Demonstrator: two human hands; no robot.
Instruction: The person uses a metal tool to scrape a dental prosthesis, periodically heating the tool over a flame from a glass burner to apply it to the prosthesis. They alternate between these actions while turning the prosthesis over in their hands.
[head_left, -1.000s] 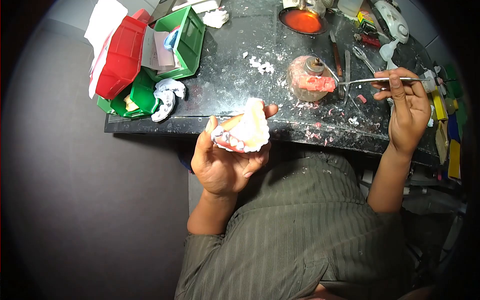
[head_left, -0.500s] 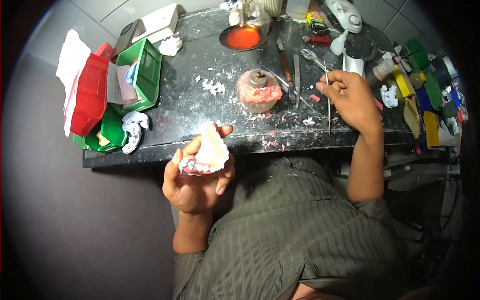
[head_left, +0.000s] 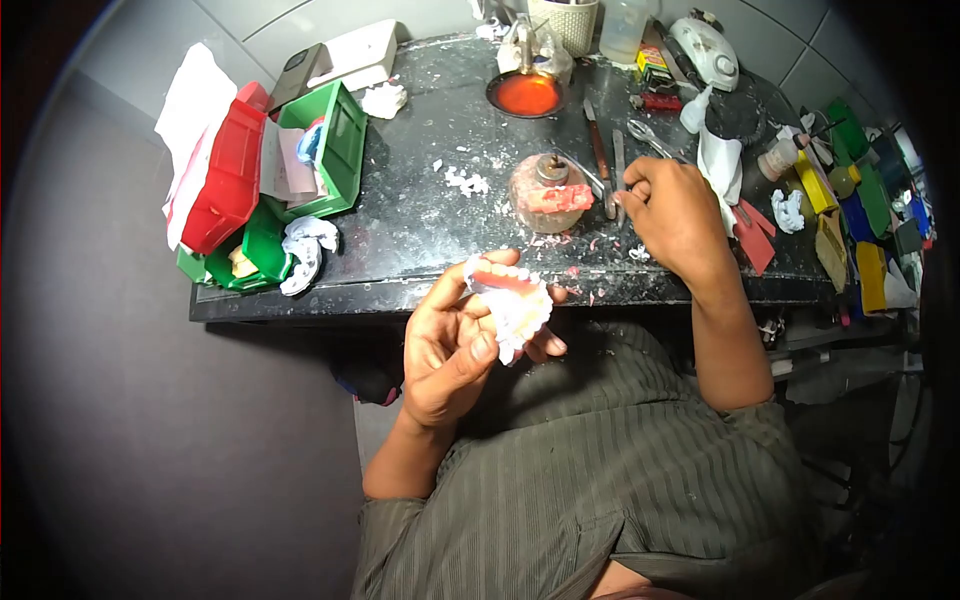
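My left hand (head_left: 450, 350) grips a white dental model (head_left: 518, 312) with a pink wax arch and teeth (head_left: 500, 275), held in front of the bench's edge. Over the bench, my right hand (head_left: 675, 215) has its fingers curled, thumb and fingertips close together, beside a metal spatula (head_left: 619, 155). Whether a thin tool is between them cannot be made out. To the left of this hand stands a round burner (head_left: 545, 205) with a pink wax piece (head_left: 562, 198) on it. A wooden-handled knife (head_left: 597, 145) lies behind the burner.
Red (head_left: 222, 180) and green bins (head_left: 345, 145) stand at the left. A dish of red-orange material (head_left: 527, 95) sits at the back. Pink wax sheets (head_left: 754, 240), a squeeze bottle (head_left: 695, 110) and crumpled white paper (head_left: 788, 210) are at the right. White crumbs (head_left: 466, 181) dot the bench (head_left: 420, 240).
My left hand has turned the model so the tooth arch faces up. The thin tool seen upright in my right hand no longer shows clearly. The whole view has shifted.
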